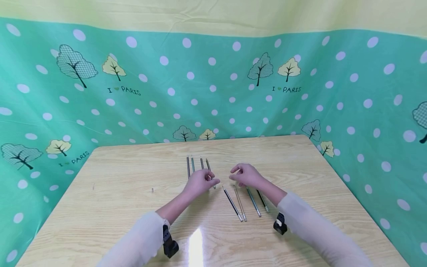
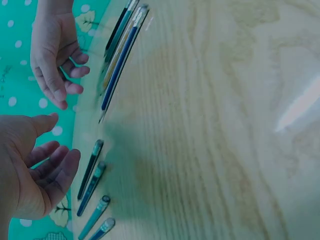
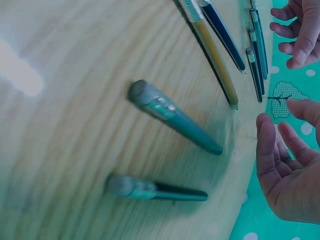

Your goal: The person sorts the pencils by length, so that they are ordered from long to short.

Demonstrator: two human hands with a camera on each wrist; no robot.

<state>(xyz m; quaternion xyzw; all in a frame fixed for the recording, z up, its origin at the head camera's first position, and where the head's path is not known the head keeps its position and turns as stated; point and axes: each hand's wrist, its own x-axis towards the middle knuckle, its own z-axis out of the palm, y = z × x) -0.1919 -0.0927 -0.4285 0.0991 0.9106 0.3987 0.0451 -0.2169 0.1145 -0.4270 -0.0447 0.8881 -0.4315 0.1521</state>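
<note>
My left hand (image 1: 200, 181) hovers over the near ends of the left group of pencils, fingers loosely bent and holding nothing. That group has several dark and teal pencils lying side by side, among them a teal pencil (image 1: 192, 164) and a dark one (image 1: 188, 167), their near parts partly hidden by the hand. Across a small gap, my right hand (image 1: 246, 175) hangs above the far ends of the right group, its relaxed fingers empty too. A dark blue pencil (image 1: 232, 203), a yellow pencil (image 1: 240, 204), a teal pencil (image 3: 192, 131) and a black pencil (image 3: 180, 193) lie there slanted, eraser ends toward me.
All the pencils lie on a light wood-grain table (image 1: 116, 215). A tiny pale object (image 1: 152, 190) sits left of the left hand. Behind the table hangs a green dotted curtain (image 1: 200, 85), which also runs along both sides.
</note>
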